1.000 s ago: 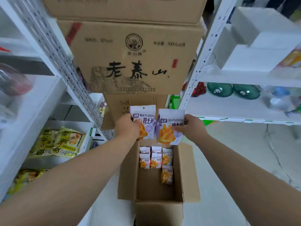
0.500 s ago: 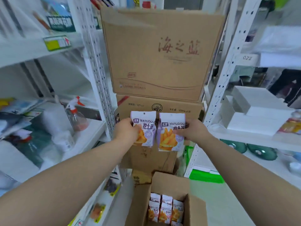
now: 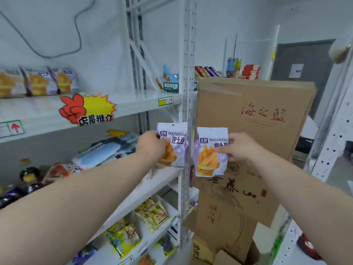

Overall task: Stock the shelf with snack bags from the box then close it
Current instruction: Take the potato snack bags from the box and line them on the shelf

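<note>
My left hand grips a purple-and-white snack bag printed with fries, held upright in front of the white shelf upright. My right hand pinches a second, matching snack bag just to the right of the first. Three like bags stand in a row on the upper white shelf at the far left. Only a corner flap of the open box shows at the bottom edge.
A perforated white upright stands between the bags. Stacked cardboard cartons fill the right middle. Lower shelves hold yellow snack packs and mixed packets. A red-and-yellow promo sign hangs on the upper shelf edge. A grey door is behind.
Both hands have lifted the two bags up from the box. My view has swung up and left, bringing the upper shelf into sight and dropping the box to the bottom edge.
</note>
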